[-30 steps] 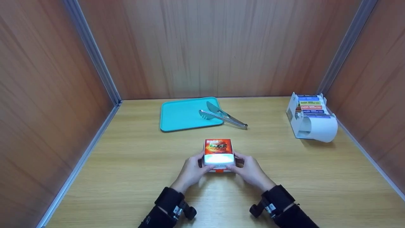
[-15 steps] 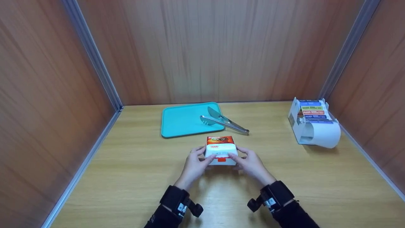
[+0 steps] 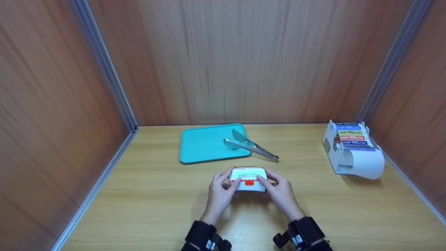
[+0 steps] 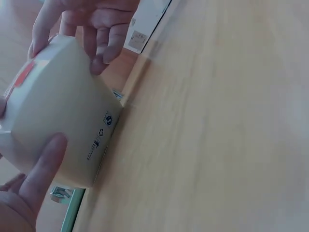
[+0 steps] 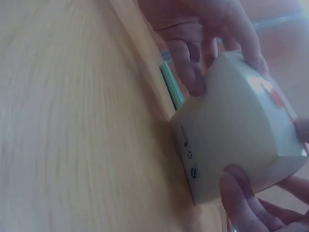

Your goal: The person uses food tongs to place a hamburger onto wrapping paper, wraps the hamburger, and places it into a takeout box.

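A white burger box [image 3: 248,182] with a red tab on its front is held between my two hands, in the middle of the head view. My left hand [image 3: 219,195] grips its left side, thumb on the front and fingers beneath. On the right side my right hand [image 3: 282,193] grips it the same way. The box is tilted, its front raised toward me, so its printed picture top is nearly out of sight. Both wrist views show the pale underside of the box [image 4: 72,111] with small printed marks. Whether its far edge touches the table, I cannot tell.
A turquoise tray [image 3: 198,146] lies beyond the box. Metal tongs [image 3: 254,148] rest partly on its right side, handle end on the table [image 3: 139,195]. At the right stands a white holder [image 3: 355,150] with colourful labels. Wooden walls enclose the back and sides.
Both hands have tilted the box, so its front and red tab now face me and its picture top has turned away. The whole head view has shifted, with the scene lower in frame.
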Demonstrator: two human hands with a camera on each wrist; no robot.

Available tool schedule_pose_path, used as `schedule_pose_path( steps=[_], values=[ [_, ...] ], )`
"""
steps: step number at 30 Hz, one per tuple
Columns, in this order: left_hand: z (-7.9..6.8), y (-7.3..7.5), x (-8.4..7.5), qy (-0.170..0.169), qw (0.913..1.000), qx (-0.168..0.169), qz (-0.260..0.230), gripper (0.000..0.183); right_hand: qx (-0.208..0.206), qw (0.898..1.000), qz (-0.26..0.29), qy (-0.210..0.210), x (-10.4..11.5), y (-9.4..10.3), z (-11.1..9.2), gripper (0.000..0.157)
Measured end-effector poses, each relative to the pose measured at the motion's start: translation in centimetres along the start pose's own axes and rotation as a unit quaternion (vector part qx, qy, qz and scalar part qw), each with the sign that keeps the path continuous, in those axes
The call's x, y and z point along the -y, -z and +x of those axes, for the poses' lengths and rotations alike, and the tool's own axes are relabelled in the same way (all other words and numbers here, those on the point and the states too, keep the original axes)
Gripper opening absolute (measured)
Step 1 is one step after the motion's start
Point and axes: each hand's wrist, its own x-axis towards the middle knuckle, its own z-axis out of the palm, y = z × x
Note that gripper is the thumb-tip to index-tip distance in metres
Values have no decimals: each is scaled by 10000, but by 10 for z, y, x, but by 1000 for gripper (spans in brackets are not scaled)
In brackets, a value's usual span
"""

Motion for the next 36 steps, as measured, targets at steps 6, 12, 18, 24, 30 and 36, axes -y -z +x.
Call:
schedule_pose_path(
  steps=[6,12,18,24,30,36],
  values=[
    [0,-3,-5,-252,9994,39,-248,54,-159,9982,-343,463,12,8,-4,59],
    [7,1,-10,-52,9968,205,-776,56,-102,9928,-935,736,16,3,-2,86],
    [13,-1,-6,-277,9941,451,-950,56,-249,9805,-1474,1275,9,3,-3,94],
    [8,0,1,-439,9937,429,-942,52,-345,9710,-1771,1570,3,0,-8,83],
    [-1,4,5,-494,9943,551,-761,56,-555,9584,-2272,1635,-1,-8,-15,81],
    [-7,8,7,-760,9952,554,-278,60,-626,9362,-2848,1961,-2,-14,-23,79]
  ],
)
